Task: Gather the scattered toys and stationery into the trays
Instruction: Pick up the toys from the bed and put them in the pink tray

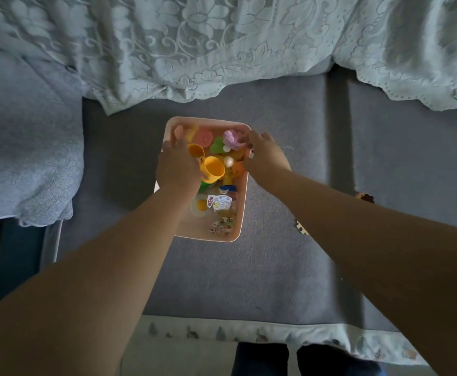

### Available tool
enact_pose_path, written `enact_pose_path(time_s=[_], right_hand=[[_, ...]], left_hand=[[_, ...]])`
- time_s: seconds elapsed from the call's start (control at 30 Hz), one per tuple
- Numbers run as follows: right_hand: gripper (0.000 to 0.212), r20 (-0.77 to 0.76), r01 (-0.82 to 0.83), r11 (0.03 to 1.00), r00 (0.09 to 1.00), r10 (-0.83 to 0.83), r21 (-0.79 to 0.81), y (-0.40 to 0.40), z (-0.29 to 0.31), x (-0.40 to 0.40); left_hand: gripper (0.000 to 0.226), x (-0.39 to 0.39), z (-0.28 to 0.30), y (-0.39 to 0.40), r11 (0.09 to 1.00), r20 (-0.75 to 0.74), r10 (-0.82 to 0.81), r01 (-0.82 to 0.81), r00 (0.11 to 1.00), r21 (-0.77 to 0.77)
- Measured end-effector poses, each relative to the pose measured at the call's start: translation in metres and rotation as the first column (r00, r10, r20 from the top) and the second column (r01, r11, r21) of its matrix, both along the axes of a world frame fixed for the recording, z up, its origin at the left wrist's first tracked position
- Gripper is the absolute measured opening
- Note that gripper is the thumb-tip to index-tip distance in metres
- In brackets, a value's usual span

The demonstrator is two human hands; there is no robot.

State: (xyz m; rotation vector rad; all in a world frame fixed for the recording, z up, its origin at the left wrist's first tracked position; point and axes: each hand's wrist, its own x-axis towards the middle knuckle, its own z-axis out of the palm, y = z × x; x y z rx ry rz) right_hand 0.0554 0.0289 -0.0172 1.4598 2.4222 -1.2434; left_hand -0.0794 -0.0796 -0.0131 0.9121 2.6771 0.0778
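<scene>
Two hands over one pink tray (242, 204) on a grey bed (289, 267), seen from the head camera. Left hand (177, 168) at the tray's left rim, fingers (169, 145) bent over the edge, seemingly gripping it. Right hand (266, 153) at the right rim near the far corner, fingers (249, 138) curled beside a purple toy (232, 138); cannot tell whether gripping the rim or the toy. Inside the tray: yellow cup (213, 169) on its side, smaller orange cup (196, 151), green toy (216, 145), pink round piece (204, 137), white ball (228, 160), sticker sheet (220, 203) nearer the front. Outside, right of the tray: puzzle piece (301, 227) and small dark toy (365, 198), both partly hidden by the right forearm. Lace cover (221, 50) behind the tray.
</scene>
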Motion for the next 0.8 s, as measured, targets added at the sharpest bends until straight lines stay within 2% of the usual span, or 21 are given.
enact_pose_path(time_s=[0.13,0.37,0.6,0.8], right_hand=[[0.046,-0.001,0.013,1.0,1.0,-0.013,0.006,0.001,-0.003,0.019],[0.049,0.093,-0.023,0.999,0.995,0.018,0.047,0.017,-0.009,0.072],[0.049,0.199,-0.013,0.999,0.98,0.002,0.051,0.045,-0.018,0.152],[0.047,0.278,0.005,0.999,0.961,-0.016,0.042,0.065,-0.031,0.213]], left_hand=[[0.037,0.022,-0.005,0.003,0.997,-0.014,-0.065,0.065,0.998,0.041],[0.039,0.077,-0.003,0.025,0.975,-0.055,-0.164,0.171,0.985,0.143],[0.037,0.164,-0.024,0.044,0.966,0.187,-0.244,0.222,0.951,0.132],[0.048,0.245,-0.038,0.052,0.943,0.39,-0.31,0.331,0.867,0.014]])
